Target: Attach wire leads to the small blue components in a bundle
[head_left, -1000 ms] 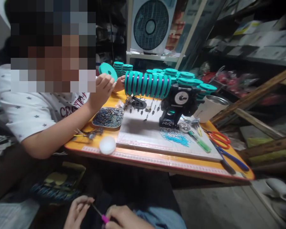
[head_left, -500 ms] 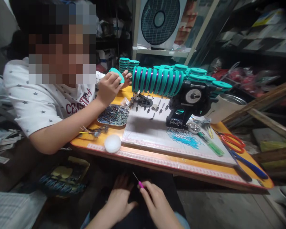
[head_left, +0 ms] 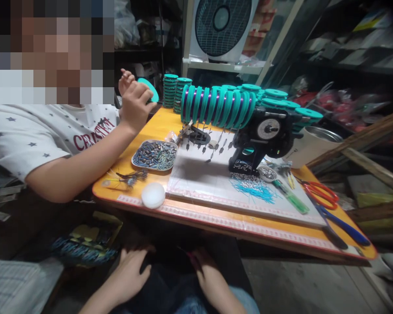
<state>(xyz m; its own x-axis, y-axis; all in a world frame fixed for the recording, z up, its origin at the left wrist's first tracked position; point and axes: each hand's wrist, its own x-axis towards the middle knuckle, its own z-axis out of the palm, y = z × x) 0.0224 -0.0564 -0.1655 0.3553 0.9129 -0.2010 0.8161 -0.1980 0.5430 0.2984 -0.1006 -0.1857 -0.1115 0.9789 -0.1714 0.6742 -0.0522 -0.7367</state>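
Observation:
Below the table edge, over my dark-clothed lap, my right hand (head_left: 207,272) is closed around a slim tool with a pink handle (head_left: 193,260) and a thin metal shaft. Shadow hides much of the shaft and my fingertips. To its left, my left hand (head_left: 132,271) lies palm down with the thumb spread from the fingers, holding nothing. A black winding machine (head_left: 265,126) stands on the white board (head_left: 196,174) above, carrying a row of teal spools (head_left: 216,104) with purple thread. Thin weighted wires hang under the spools.
Across the left corner, a co-worker's hand (head_left: 136,102) holds a teal disc (head_left: 149,89). On the table are a tray of small metal parts (head_left: 155,155), a white round lid (head_left: 153,195), blue pieces (head_left: 253,189), red-handled scissors (head_left: 321,195) and blue-handled pliers (head_left: 345,226). A fan (head_left: 221,26) stands behind.
My left hand has moved left and down, away from my right hand. My right hand has lowered slightly with the pink-handled tool, into shadow. The co-worker's hands and teal disc have shifted left.

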